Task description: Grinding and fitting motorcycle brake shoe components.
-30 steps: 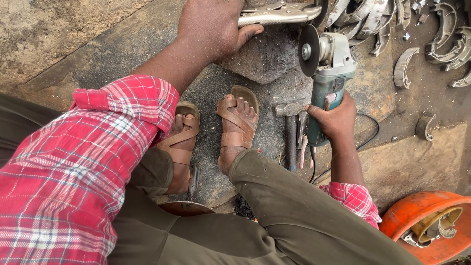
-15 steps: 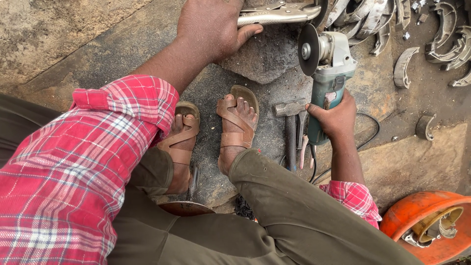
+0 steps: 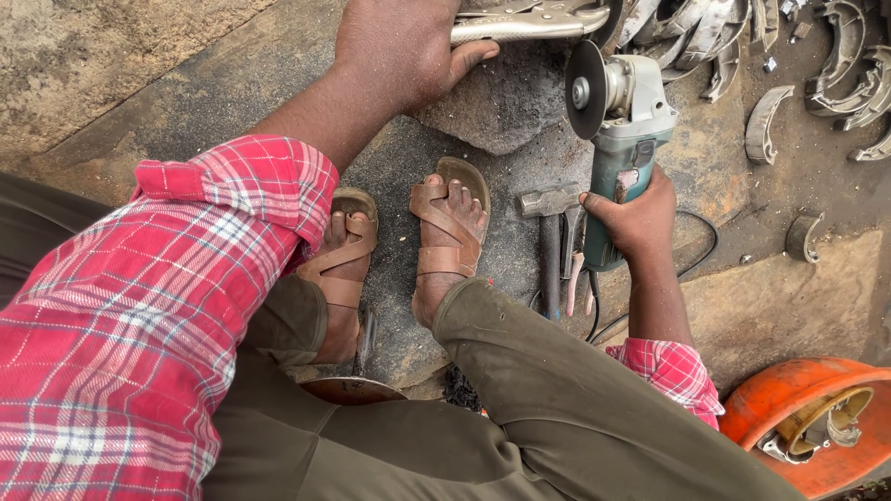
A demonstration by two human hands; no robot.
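Right hand (image 3: 633, 215) closed on heavy, rigid grinder (image 3: 624, 130) body; left hand (image 3: 399, 46) clamps stiff pliers (image 3: 529, 22) handles.

No packages, labels, signs or screens in view.

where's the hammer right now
In the head view the hammer lies on the dark ground right of centre, between the sandalled right foot and the angle grinder held in the right hand.
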